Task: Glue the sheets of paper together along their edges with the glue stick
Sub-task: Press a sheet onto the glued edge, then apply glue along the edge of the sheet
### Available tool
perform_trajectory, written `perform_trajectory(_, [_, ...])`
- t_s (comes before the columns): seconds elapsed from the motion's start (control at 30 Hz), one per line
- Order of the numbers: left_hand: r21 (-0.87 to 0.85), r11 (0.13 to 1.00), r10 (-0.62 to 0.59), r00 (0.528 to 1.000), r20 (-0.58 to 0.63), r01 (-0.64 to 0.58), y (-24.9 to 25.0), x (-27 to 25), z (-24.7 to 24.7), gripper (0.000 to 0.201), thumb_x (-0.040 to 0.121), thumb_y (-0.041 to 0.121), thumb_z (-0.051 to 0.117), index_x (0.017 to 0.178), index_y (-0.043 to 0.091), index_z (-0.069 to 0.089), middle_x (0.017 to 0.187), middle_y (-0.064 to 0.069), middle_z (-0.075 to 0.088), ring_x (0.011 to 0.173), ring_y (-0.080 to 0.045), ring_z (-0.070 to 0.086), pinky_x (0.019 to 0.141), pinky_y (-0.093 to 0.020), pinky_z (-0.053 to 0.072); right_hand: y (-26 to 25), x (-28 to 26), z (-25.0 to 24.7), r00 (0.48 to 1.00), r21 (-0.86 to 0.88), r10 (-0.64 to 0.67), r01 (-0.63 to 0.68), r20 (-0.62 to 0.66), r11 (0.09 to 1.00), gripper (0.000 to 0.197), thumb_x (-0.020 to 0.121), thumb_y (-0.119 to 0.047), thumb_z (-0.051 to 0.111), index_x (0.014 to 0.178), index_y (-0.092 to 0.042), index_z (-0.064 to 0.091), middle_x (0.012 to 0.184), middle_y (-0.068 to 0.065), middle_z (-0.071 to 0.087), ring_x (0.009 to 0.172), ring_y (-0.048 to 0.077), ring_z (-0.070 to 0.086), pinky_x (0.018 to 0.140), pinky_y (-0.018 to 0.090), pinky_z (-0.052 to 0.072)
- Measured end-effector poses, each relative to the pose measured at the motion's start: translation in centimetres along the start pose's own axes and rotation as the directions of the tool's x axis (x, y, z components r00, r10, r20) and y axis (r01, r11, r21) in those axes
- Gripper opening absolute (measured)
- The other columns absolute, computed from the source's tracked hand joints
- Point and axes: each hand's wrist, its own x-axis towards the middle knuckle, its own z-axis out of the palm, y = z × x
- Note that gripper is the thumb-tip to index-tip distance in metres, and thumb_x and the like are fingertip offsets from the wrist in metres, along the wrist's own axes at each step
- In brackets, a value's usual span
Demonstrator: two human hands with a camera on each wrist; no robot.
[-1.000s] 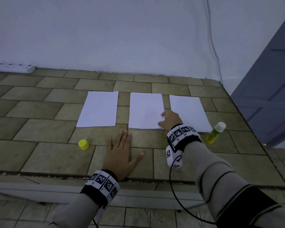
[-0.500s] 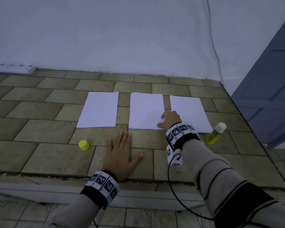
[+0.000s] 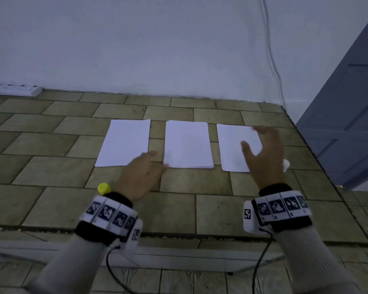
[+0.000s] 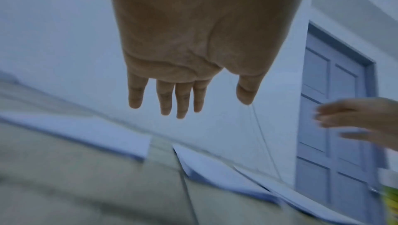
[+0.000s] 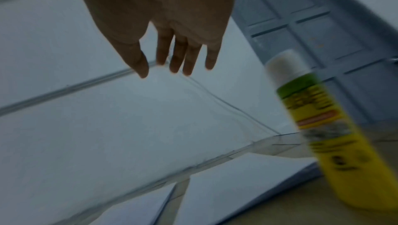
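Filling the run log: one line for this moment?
left hand open, raised | right hand open over right sheet | glue stick uncapped, unheld | sheets apart

Sheets of paper (image 3: 187,144): three, plain white. Glue stick (image 5: 336,135): yellow body, green band, orange stripe, white tip. Cap (image 3: 104,188): yellow. Worktop (image 3: 51,145): olive-brown tile pattern. Wristbands (image 3: 111,215): white, black square markers. Door (image 3: 353,115): grey-blue, panelled.
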Motion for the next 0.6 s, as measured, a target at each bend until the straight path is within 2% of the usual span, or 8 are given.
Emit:
perform_trajectory(0.07, [0.118, 0.987, -0.105, 0.992, -0.067, 0.112, -0.8, 1.9, -1.7, 0.068, 0.093, 0.055, 0.052, 0.146, 0.015, 0.038, 0.150, -0.005, 0.042, 0.137, -0.025, 0.038, 0.112, -0.043, 0.032, 1.0, -0.3, -1.5, 0.981, -0.011, 0.124, -0.127, -0.149, 0.992, 0.052, 0.082, -0.017, 0.071, 0.127, -0.001, 0.048, 0.125, 0.012, 0.050, 0.118, 0.021, 0.045, 0.101, 0.026, 0.032])
perform_trajectory(0.13, [0.253, 0.940, -0.213, 0.973, -0.091, 0.229, -2.2, 4.0, -2.7, 0.073, 0.093, 0.058, 0.048, 0.148, 0.012, 0.034, 0.151, -0.012, 0.038, 0.139, -0.030, 0.034, 0.113, -0.047, 0.030, 2.2, -0.8, -2.6, 0.935, 0.014, 0.274, -0.277, -0.224, 0.961, 0.065, 0.079, -0.016, 0.072, 0.133, 0.001, 0.040, 0.133, 0.018, 0.044, 0.123, 0.028, 0.042, 0.105, 0.032, 0.034])
perform_trajectory(0.23, [0.452, 0.812, -0.373, 0.924, -0.086, 0.369, -4.4, 6.3, -2.5, 0.081, 0.095, 0.060, 0.042, 0.151, 0.006, 0.025, 0.159, -0.014, 0.021, 0.147, -0.032, 0.015, 0.117, -0.051, 0.019, 3.3, -1.4, -3.3, 0.840, 0.118, 0.526, -0.514, -0.133, 0.850, 0.075, 0.075, -0.024, 0.072, 0.135, -0.002, 0.033, 0.134, 0.015, 0.044, 0.110, 0.021, 0.046, 0.095, 0.033, 0.041])
perform_trajectory(0.3, [0.499, 0.759, -0.442, 0.894, -0.077, 0.419, -5.2, 7.0, -2.0, 0.084, 0.093, 0.063, 0.043, 0.153, 0.007, 0.020, 0.161, -0.014, 0.014, 0.148, -0.033, 0.010, 0.118, -0.051, 0.015, 3.8, -1.6, -3.2, 0.775, 0.135, 0.631, -0.622, -0.032, 0.771, 0.070, 0.079, -0.019, 0.073, 0.135, -0.003, 0.033, 0.128, 0.011, 0.050, 0.104, 0.021, 0.050, 0.084, 0.030, 0.040])
perform_trajectory(0.37, [0.493, 0.759, -0.463, 0.885, -0.051, 0.426, -5.7, 7.4, -1.4, 0.084, 0.091, 0.062, 0.049, 0.152, 0.010, 0.022, 0.159, -0.015, 0.019, 0.145, -0.035, 0.017, 0.116, -0.054, 0.021, 4.3, -2.0, -2.7, 0.768, 0.102, 0.640, -0.638, 0.008, 0.764, 0.068, 0.081, -0.015, 0.072, 0.135, -0.004, 0.034, 0.114, 0.009, 0.055, 0.095, 0.020, 0.052, 0.076, 0.028, 0.037])
perform_trajectory(0.43, [0.516, 0.757, -0.449, 0.893, -0.033, 0.400, -5.8, 7.6, -1.1, 0.079, 0.090, 0.062, 0.051, 0.148, 0.012, 0.029, 0.153, -0.016, 0.028, 0.140, -0.036, 0.027, 0.111, -0.054, 0.029, 4.6, -2.4, -2.3, 0.782, 0.086, 0.623, -0.622, 0.015, 0.779, 0.065, 0.081, -0.013, 0.072, 0.135, -0.005, 0.036, 0.104, 0.008, 0.055, 0.088, 0.020, 0.052, 0.073, 0.029, 0.037])
perform_trajectory(0.5, [0.541, 0.751, -0.426, 0.904, -0.042, 0.379, -5.7, 7.5, -1.2, 0.074, 0.090, 0.062, 0.051, 0.145, 0.015, 0.034, 0.147, -0.015, 0.034, 0.136, -0.037, 0.032, 0.107, -0.053, 0.033, 4.9, -2.6, -2.0, 0.791, 0.103, 0.612, -0.611, 0.029, 0.785, 0.060, 0.082, -0.010, 0.070, 0.133, -0.006, 0.038, 0.102, 0.006, 0.055, 0.088, 0.021, 0.054, 0.073, 0.030, 0.040])
perform_trajectory(0.6, [0.553, 0.754, -0.397, 0.917, -0.046, 0.354, -6.2, 7.6, -1.5, 0.069, 0.091, 0.061, 0.051, 0.142, 0.017, 0.039, 0.143, -0.013, 0.042, 0.130, -0.036, 0.041, 0.105, -0.049, 0.038, 6.0, -2.9, -1.5, 0.790, 0.113, 0.610, -0.613, 0.065, 0.782, 0.047, 0.087, -0.008, 0.063, 0.128, -0.006, 0.041, 0.108, 0.004, 0.062, 0.094, 0.019, 0.057, 0.079, 0.032, 0.045])
